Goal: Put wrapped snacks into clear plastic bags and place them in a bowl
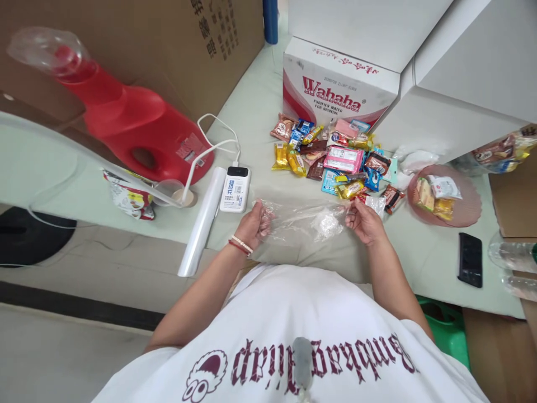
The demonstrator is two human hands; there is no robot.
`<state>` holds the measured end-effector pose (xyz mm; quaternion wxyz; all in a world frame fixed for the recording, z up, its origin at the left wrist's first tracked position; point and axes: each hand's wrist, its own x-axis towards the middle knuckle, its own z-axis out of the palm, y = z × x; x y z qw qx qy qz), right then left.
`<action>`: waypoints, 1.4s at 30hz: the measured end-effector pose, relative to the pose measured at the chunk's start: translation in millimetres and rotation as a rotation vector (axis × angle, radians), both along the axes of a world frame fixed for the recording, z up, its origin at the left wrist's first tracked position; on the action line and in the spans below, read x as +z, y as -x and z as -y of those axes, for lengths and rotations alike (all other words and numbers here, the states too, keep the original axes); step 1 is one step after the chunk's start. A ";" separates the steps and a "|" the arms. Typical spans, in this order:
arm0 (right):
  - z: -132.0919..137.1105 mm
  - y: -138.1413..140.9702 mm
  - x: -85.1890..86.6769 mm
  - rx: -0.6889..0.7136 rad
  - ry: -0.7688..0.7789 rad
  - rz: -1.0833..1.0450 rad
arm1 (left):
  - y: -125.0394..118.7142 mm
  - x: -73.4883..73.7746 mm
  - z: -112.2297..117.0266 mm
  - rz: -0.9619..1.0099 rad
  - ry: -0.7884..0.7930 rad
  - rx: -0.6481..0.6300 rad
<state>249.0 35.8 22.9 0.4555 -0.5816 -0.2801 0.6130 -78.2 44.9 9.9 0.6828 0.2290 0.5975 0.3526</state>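
A clear plastic bag [302, 221] is stretched sideways between my two hands, low over the near edge of the covered table. My left hand [255, 225] is closed on the bag's left end. The right-hand end is pinched in my right hand [364, 221]. Inside or behind the film, toward the right, lies a small whitish crinkled clump [328, 224]; which of the two I cannot tell. Just beyond the bag spreads a pile of wrapped snacks [344, 159] in pink, yellow, blue and brown packets.
Left of my hands lie a white power bank [235, 190] with its cable and a roll of clear film [201, 224]. A red jug [142, 126] stands farther left. On the right are a pink plate [465, 204] with snacks and a phone [470, 259]. A Wahaha carton [335, 84] stands behind.
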 end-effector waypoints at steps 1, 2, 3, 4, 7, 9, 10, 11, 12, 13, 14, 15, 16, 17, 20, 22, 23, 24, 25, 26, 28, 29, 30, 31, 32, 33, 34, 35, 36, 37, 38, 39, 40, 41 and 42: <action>-2.3 0.3 -1.8 0.024 -0.024 0.080 | -0.3 -0.4 3.5 -0.159 -0.083 -0.015; -3.4 1.6 -3.9 0.064 -0.045 0.173 | -0.7 -0.4 8.0 -0.318 -0.173 -0.015; -3.4 3.9 -6.4 0.117 -0.066 0.271 | -1.4 -0.3 13.7 -0.472 -0.274 0.006; -2.1 7.0 -9.3 0.173 -0.088 0.368 | -2.6 -0.2 20.4 -0.617 -0.383 0.042; 5.8 17.4 -19.6 0.300 -0.164 0.608 | -7.9 -1.0 41.9 -0.965 -0.700 0.123; 11.0 19.0 -24.8 0.322 -0.202 0.745 | -11.2 -3.6 51.5 -1.150 -0.883 0.031; 12.6 16.6 -25.8 0.323 -0.204 0.808 | -12.0 -5.6 53.7 -1.208 -0.928 -0.055; 13.5 11.9 -25.2 0.316 -0.198 0.864 | -12.2 -8.0 54.0 -1.253 -0.945 -0.151; 13.8 5.2 -22.9 0.296 -0.186 0.915 | -11.7 -10.5 52.7 -1.286 -0.941 -0.248; 13.7 -2.6 -18.9 0.259 -0.178 0.968 | -10.7 -13.1 50.3 -1.308 -0.922 -0.335; 13.6 -10.5 -13.4 0.201 -0.179 1.029 | -9.4 -15.6 47.4 -1.316 -0.893 -0.408; 13.8 -17.2 -6.9 0.131 -0.192 1.094 | -8.4 -17.8 44.5 -1.311 -0.863 -0.469; 14.7 -21.4 -0.1 0.065 -0.215 1.147 | -7.8 -19.6 42.0 -1.300 -0.836 -0.524; 16.2 -22.1 6.3 0.008 -0.236 1.176 | -7.9 -20.9 40.1 -1.287 -0.819 -0.572; 23.7 -0.2 16.5 0.008 -0.208 0.951 | -13.0 -21.5 39.2 -1.276 -0.809 -0.683; 27.4 26.8 13.4 0.100 -0.157 0.712 | -17.8 -20.5 40.6 -1.273 -0.807 -0.746; 28.0 39.6 9.8 0.146 -0.143 0.645 | -19.3 -20.1 41.1 -1.270 -0.800 -0.774; 27.8 49.7 5.7 0.188 -0.135 0.618 | -19.9 -19.7 41.3 -1.263 -0.792 -0.804; 27.0 56.0 1.7 0.218 -0.127 0.619 | -19.2 -19.5 41.0 -1.252 -0.784 -0.836; 26.0 57.6 -1.4 0.235 -0.114 0.625 | -17.2 -19.4 40.2 -1.239 -0.774 -0.870; 25.1 46.5 -3.8 0.229 -0.079 0.615 | -10.7 -19.3 37.3 -1.210 -0.759 -0.932; 25.8 34.7 -2.8 0.216 -0.061 0.602 | -7.1 -19.1 35.4 -1.198 -0.753 -0.958; 27.3 19.9 -0.4 0.218 -0.039 0.590 | -3.7 -18.7 33.3 -1.188 -0.747 -0.979; 29.5 3.3 3.4 0.248 -0.011 0.584 | -1.1 -18.2 31.2 -1.180 -0.742 -0.996; 31.9 -13.8 8.3 0.311 0.020 0.592 | 0.6 -17.6 29.1 -1.173 -0.734 -1.009; 33.5 -30.2 14.3 0.396 0.046 0.623 | 1.4 -16.9 27.2 -1.167 -0.724 -1.022; 33.7 -44.8 21.2 0.482 0.060 0.686 | 1.4 -16.1 25.4 -1.160 -0.713 -1.035; 31.5 -56.7 28.6 0.546 0.054 0.782 | 1.0 -15.4 23.9 -1.153 -0.701 -1.050; 26.1 -65.1 36.3 0.566 0.027 0.909 | 0.5 -14.8 22.7 -1.147 -0.692 -1.066; 17.3 -69.6 43.8 0.554 -0.018 1.052 | 0.0 -14.4 21.8 -1.143 -0.686 -1.082; 4.7 -69.9 50.6 0.523 -0.074 1.191 | -0.1 -14.1 21.2 -1.142 -0.685 -1.096; -11.2 -66.3 56.2 0.487 -0.133 1.317 | 0.3 -14.1 20.8 -1.143 -0.687 -1.111; -29.8 -59.4 60.2 0.485 -0.193 1.415 | 1.1 -14.1 20.5 -1.145 -0.690 -1.126; -50.3 -50.0 62.2 0.503 -0.247 1.487 | 2.3 -14.2 20.4 -1.146 -0.693 -1.141; -71.6 -38.9 62.2 0.513 -0.289 1.548 | 3.6 -14.2 20.3 -1.146 -0.696 -1.155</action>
